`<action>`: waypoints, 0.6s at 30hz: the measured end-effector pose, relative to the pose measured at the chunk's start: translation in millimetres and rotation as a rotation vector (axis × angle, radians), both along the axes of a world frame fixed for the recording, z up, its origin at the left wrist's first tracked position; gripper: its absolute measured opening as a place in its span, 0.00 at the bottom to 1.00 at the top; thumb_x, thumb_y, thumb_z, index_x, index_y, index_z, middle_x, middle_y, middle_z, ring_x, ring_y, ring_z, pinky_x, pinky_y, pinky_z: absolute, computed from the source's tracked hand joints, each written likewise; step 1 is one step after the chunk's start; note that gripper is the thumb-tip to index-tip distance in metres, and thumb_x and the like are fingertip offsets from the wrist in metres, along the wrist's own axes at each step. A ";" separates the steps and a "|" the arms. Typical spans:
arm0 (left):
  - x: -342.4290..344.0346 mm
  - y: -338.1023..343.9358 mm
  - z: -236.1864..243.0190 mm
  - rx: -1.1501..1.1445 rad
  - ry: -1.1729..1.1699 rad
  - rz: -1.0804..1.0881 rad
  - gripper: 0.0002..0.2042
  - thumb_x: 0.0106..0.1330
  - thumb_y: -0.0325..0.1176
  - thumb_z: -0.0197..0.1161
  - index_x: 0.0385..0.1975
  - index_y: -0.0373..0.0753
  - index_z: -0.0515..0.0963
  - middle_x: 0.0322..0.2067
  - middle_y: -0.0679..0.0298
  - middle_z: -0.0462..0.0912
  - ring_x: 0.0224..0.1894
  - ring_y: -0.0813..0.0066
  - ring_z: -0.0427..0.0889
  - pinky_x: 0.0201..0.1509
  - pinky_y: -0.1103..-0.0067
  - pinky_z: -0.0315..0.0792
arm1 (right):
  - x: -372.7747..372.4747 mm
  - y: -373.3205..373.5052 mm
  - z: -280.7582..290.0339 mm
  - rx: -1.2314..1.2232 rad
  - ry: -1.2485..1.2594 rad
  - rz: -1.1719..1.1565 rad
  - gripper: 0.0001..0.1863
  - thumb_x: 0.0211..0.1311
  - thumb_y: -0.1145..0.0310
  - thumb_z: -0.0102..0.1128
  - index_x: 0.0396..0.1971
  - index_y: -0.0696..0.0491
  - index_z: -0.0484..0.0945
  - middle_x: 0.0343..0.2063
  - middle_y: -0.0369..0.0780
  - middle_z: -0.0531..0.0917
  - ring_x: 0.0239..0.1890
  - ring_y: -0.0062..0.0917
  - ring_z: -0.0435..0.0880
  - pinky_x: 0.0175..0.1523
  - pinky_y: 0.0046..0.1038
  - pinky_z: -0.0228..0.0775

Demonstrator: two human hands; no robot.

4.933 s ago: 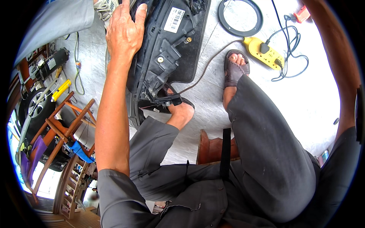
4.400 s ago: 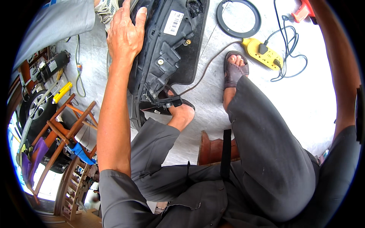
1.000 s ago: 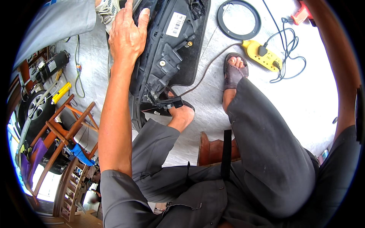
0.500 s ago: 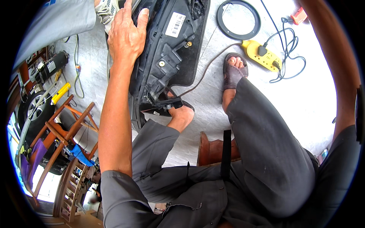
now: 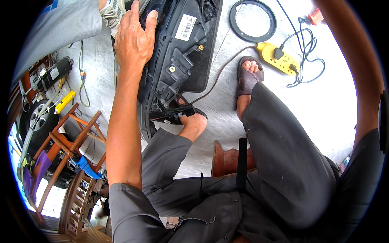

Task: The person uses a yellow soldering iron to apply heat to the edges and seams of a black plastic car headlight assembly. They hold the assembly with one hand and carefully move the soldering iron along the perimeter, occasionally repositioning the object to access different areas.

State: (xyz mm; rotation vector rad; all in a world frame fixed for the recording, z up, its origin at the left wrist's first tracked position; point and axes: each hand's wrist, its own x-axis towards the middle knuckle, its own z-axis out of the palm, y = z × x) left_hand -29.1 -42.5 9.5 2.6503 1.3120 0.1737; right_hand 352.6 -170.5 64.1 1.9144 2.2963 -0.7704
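Note:
A long black plastic housing (image 5: 187, 60), which looks like the back of a car headlight, stands tilted by my left foot. It has a white label (image 5: 185, 27), brass-coloured fittings and a small black connector near its lower end. My left hand (image 5: 134, 45) lies along the housing's left edge, fingers stretched upward and thumb apart. The fingertips reach the picture's top rim, and what lies under the palm is hidden. My right forearm (image 5: 360, 52) runs up the right side and leaves the picture at the top, so that hand is out of sight.
On the pale tiled floor lie a black ring (image 5: 231, 20), a yellow power strip (image 5: 278, 59) with cables and an orange-red object (image 5: 316, 17). Another person's grey trouser leg and shoe (image 5: 113, 12) are close to my left hand. A wooden frame (image 5: 71, 139) and a wheel (image 5: 37, 117) stand left.
The view has shifted very slightly. My left hand stays flat against the housing, and my right arm keeps its place.

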 end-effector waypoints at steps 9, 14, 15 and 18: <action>0.8 -1.1 1.3 -0.011 -0.004 0.009 0.35 0.77 0.62 0.46 0.72 0.41 0.67 0.64 0.44 0.74 0.67 0.42 0.72 0.69 0.57 0.67 | 14.4 -9.7 -5.9 -0.011 0.002 -0.038 0.21 0.70 0.54 0.61 0.52 0.54 0.84 0.33 0.43 0.87 0.35 0.29 0.87 0.44 0.32 0.81; -2.3 1.4 -1.8 0.002 -0.005 -0.005 0.35 0.77 0.62 0.47 0.72 0.41 0.66 0.65 0.44 0.74 0.67 0.43 0.72 0.69 0.57 0.67 | 23.2 -15.4 -10.2 0.001 -0.005 -0.057 0.23 0.72 0.52 0.59 0.55 0.54 0.82 0.35 0.43 0.87 0.37 0.30 0.88 0.46 0.31 0.82; -1.9 1.3 -2.3 -0.001 -0.002 -0.004 0.34 0.77 0.61 0.47 0.72 0.41 0.66 0.65 0.44 0.74 0.67 0.43 0.72 0.69 0.58 0.67 | 26.0 -20.2 -10.9 0.012 -0.002 -0.073 0.23 0.73 0.52 0.58 0.56 0.54 0.82 0.35 0.44 0.87 0.37 0.30 0.88 0.46 0.31 0.83; 7.0 1.7 -4.2 -0.009 -0.016 -0.020 0.34 0.77 0.61 0.46 0.72 0.40 0.66 0.65 0.44 0.74 0.67 0.42 0.72 0.70 0.58 0.66 | 18.6 -52.9 -11.8 0.057 0.055 -0.175 0.24 0.74 0.51 0.57 0.57 0.54 0.82 0.36 0.44 0.87 0.38 0.31 0.88 0.47 0.31 0.83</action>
